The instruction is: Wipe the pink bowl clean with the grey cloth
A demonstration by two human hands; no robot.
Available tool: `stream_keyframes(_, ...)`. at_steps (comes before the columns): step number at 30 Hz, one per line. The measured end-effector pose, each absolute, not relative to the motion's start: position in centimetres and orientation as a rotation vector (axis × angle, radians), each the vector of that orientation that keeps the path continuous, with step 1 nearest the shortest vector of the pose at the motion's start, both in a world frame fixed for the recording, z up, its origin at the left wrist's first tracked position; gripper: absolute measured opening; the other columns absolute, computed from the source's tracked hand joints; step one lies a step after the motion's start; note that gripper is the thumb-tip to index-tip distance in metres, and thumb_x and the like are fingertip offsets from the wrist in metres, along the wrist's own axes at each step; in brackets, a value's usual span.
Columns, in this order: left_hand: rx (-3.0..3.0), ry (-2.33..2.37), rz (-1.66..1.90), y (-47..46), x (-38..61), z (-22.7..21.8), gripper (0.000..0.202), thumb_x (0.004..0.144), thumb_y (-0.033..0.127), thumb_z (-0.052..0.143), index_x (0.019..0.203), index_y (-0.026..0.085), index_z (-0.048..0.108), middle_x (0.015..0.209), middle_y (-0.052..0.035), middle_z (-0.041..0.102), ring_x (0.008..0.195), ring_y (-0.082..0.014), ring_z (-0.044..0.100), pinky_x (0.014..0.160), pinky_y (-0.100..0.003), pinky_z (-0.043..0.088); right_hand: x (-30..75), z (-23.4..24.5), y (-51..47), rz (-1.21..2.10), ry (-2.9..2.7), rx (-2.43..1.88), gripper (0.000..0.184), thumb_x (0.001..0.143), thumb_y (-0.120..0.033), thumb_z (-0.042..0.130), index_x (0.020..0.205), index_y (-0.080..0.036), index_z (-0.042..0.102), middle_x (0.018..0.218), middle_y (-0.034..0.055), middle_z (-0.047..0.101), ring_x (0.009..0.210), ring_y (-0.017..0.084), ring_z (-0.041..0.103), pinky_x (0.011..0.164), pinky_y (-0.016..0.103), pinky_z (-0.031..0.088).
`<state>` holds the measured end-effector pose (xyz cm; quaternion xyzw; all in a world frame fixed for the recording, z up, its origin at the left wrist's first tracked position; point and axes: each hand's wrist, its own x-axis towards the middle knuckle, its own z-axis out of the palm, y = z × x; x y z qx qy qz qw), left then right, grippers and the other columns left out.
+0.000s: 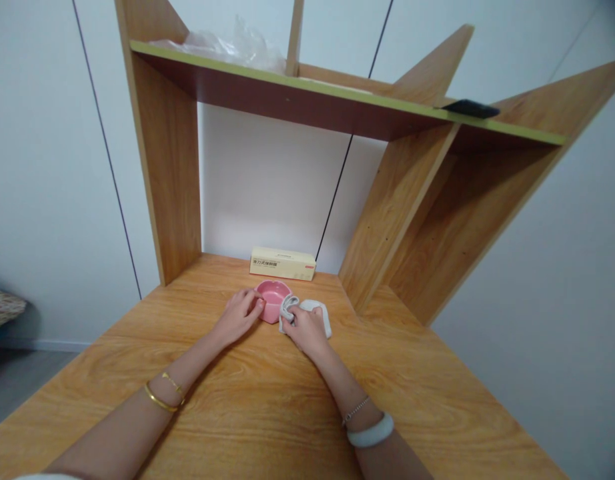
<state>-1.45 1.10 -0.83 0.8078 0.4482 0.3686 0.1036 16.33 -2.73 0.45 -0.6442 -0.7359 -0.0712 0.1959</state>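
A small pink dish [273,298] sits on the wooden desk [267,400], in front of a long yellow box. My left hand [239,316] rests at the dish's left rim, fingers curled onto its edge. My right hand [306,328] is closed around a bunched white cloth [321,311], held just right of the dish and touching the desk. Both forearms stretch forward over the desk; bracelets show on each wrist.
A long yellow box [282,263] lies against the white back wall. Wooden shelf uprights [170,160] flank the nook, with a shelf board [307,93] overhead holding a clear plastic bag [227,45] and a dark flat object [470,108].
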Motion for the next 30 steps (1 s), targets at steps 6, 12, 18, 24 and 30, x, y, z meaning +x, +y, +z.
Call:
stream_keyframes(6,2.344,1.291,1.124,0.90,-1.40,-0.63,0.026,0.085,0.040,0.037,0.094,0.022,0.054,0.097,-0.0050,0.055,0.096,-0.0201,0.050,0.088,-0.038,0.039,16.25,0.49,-2.80,-0.285,-2.008,-1.757,0.023,0.082,-0.035,0.044,0.076,-0.022,0.062,0.066,0.0013,0.067,0.064,0.015,0.057,0.072,0.029,0.023)
stream_keyframes(12,2.346,1.282,1.117,0.96,-1.51,-0.60,0.027,0.085,0.040,0.037,0.093,0.021,0.054,0.096,-0.0052,0.055,0.095,-0.0202,0.049,0.088,-0.038,0.038,16.14,0.50,-2.90,-0.271,-2.014,-1.825,0.021,0.081,-0.035,0.045,0.080,-0.022,0.063,0.070,0.0025,0.068,0.067,0.017,0.057,0.072,0.030,0.023)
stream_keyframes(18,2.358,1.268,1.116,1.12,-1.60,-0.80,0.027,0.085,0.040,0.037,0.095,0.020,0.054,0.096,-0.0058,0.054,0.095,-0.0202,0.049,0.088,-0.037,0.038,16.42,0.26,-2.79,-0.274,-1.963,-1.853,0.024,0.082,-0.037,0.044,0.074,-0.022,0.061,0.067,0.0022,0.067,0.068,0.017,0.056,0.072,0.029,0.023)
stream_keyframes(24,2.354,1.265,1.115,1.05,-1.59,-0.69,0.027,0.085,0.040,0.037,0.094,0.020,0.054,0.096,-0.0058,0.054,0.095,-0.0204,0.048,0.089,-0.038,0.038,16.48,0.23,-2.56,-0.292,-1.940,-1.807,0.024,0.084,-0.035,0.042,0.078,-0.020,0.059,0.066,0.0012,0.067,0.066,0.016,0.057,0.072,0.029,0.023)
stream_keyframes(30,2.328,1.254,1.129,0.81,-1.53,-0.55,0.027,0.084,0.040,0.039,0.093,0.020,0.054,0.097,-0.0059,0.054,0.095,-0.0205,0.048,0.089,-0.038,0.038,16.67,0.24,-2.74,-0.320,-1.953,-1.907,0.024,0.083,-0.035,0.044,0.074,-0.020,0.060,0.067,0.0037,0.067,0.066,0.017,0.056,0.071,0.031,0.022)
